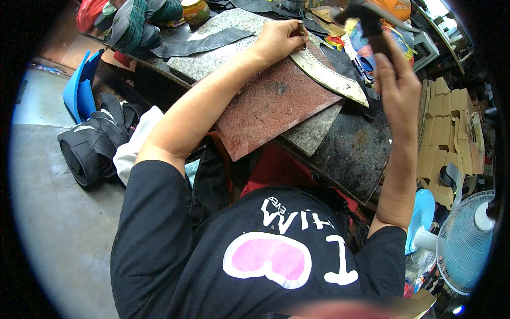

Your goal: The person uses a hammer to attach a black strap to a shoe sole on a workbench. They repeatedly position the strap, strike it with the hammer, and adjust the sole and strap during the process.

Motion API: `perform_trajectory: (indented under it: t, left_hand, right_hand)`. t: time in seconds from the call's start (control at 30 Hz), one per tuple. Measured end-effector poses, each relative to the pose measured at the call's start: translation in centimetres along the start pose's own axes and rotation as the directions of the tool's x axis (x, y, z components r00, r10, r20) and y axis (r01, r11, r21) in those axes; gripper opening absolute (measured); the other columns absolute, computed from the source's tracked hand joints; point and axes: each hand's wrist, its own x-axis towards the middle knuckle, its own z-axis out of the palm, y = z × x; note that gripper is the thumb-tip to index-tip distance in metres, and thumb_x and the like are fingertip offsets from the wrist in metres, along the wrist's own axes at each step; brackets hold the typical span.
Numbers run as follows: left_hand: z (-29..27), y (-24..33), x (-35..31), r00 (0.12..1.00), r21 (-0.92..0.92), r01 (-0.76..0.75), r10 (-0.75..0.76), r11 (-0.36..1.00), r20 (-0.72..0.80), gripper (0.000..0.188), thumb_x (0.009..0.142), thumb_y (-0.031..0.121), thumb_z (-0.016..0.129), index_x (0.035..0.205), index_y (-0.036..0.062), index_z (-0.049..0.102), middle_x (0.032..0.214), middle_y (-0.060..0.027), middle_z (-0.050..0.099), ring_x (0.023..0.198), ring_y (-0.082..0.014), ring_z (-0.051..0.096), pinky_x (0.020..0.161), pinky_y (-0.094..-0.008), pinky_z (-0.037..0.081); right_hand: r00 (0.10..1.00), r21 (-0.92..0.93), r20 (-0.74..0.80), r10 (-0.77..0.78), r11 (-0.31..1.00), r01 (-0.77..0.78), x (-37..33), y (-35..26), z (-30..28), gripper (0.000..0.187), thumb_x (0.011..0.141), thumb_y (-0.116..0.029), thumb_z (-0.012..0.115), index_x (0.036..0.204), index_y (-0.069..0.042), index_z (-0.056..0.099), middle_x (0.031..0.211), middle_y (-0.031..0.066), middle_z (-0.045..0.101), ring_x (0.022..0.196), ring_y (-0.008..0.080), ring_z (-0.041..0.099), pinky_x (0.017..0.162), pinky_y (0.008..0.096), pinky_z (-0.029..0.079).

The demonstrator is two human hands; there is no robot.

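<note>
One hammer (366, 20), one cream strip (332, 78), one fan (463, 243)

Hammer (366, 16) in right hand (397, 87), left hand (279, 40) at curved strip (336, 77), reddish board (271, 109)

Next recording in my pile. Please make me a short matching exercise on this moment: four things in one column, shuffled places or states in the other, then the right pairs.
Column one
1. Left hand
2. Right hand
3. Reddish-brown board
4. Fan

Column two
A. Lying on top of the speckled grey slab
B. In the lower right of the picture
C. Gripping a raised dark-headed tool
D. Pinching a small dark item near the upper end of the cream curved strip

Right pairs: 1-D, 2-C, 3-A, 4-B
</note>
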Motion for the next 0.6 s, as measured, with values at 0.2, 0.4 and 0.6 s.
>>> perform_trajectory:
  t: [0.2, 0.4, 0.6]
  left_hand:
    - [1.5, 2.0, -0.6, 0.938, 0.456, -0.315, 0.347, 0.833, 0.013, 0.017, 0.087, 0.017, 0.067, 0.098, 0.0037, 0.066, 0.086, -0.0212, 0.066, 0.079, -0.0399, 0.065, 0.07, -0.0427, 0.053]
    - [1.3, 1.3, -1.0, 0.947, 0.465, -0.224, 0.304, 0.857, -0.105, 0.021, 0.083, 0.014, 0.068, 0.099, 0.0011, 0.066, 0.083, -0.0198, 0.068, 0.079, -0.0378, 0.068, 0.072, -0.0448, 0.055]
    - [1.2, -0.4, -0.8, 0.942, -0.522, 0.205, -0.311, 0.828, -0.124, 0.015, 0.091, 0.009, 0.067, 0.098, -0.0038, 0.067, 0.086, -0.0099, 0.073, 0.07, -0.0118, 0.071, 0.061, -0.0254, 0.059]
  right_hand:
    - [0.988, -0.348, 0.043, -0.146, 0.925, 0.152, 0.1, 0.6, 2.2, 0.042, 0.098, -0.037, 0.057, 0.137, -0.02, 0.055, 0.097, 0.0204, 0.071, 0.09, 0.0379, 0.07, 0.074, 0.0437, 0.055]
    - [0.982, -0.377, 0.124, 0.139, 0.922, -0.083, -1.9, 4.1, 3.3, 0.045, 0.096, -0.048, 0.054, 0.137, -0.027, 0.055, 0.094, 0.0222, 0.07, 0.09, 0.0425, 0.067, 0.077, 0.0508, 0.053]
    - [0.964, -0.433, 0.201, 0.175, 0.898, -0.073, -3.2, 4.5, 4.4, 0.046, 0.097, -0.047, 0.052, 0.138, -0.027, 0.052, 0.094, 0.0245, 0.069, 0.09, 0.0435, 0.067, 0.077, 0.0521, 0.054]
